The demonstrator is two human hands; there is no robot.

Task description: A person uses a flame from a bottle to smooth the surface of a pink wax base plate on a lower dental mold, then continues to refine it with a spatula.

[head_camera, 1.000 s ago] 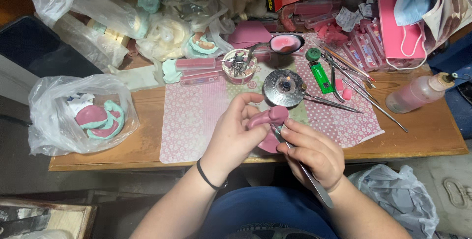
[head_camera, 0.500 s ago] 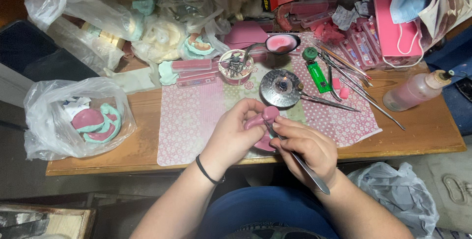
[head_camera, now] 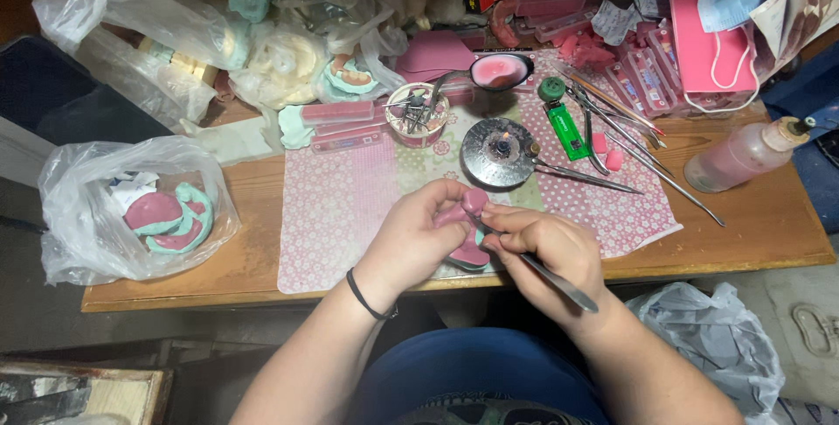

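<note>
My left hand (head_camera: 418, 234) grips a pink wax dental model (head_camera: 470, 205) on a teal base, held just above the front of the patterned pink mat (head_camera: 341, 207). My right hand (head_camera: 549, 250) pinches a thin metal carving tool (head_camera: 559, 283), its tip against the pink piece and its handle trailing toward my lap. Both hands meet over the piece. A round metal burner (head_camera: 500, 151) with a small flame sits just beyond them on the mat.
A wooden table (head_camera: 752, 233) is crowded at the back with plastic bags, pink boxes and wax pieces. A bag of pink and teal casts (head_camera: 131, 207) lies left. Metal instruments (head_camera: 629, 141), a green lighter (head_camera: 564, 124), a cup of tools (head_camera: 418, 113) and a pink bottle (head_camera: 743, 154) lie nearby.
The hands have kept working the pink piece at the same spot. The tool's handle has tilted slightly in my right hand. The view has shifted a little.
</note>
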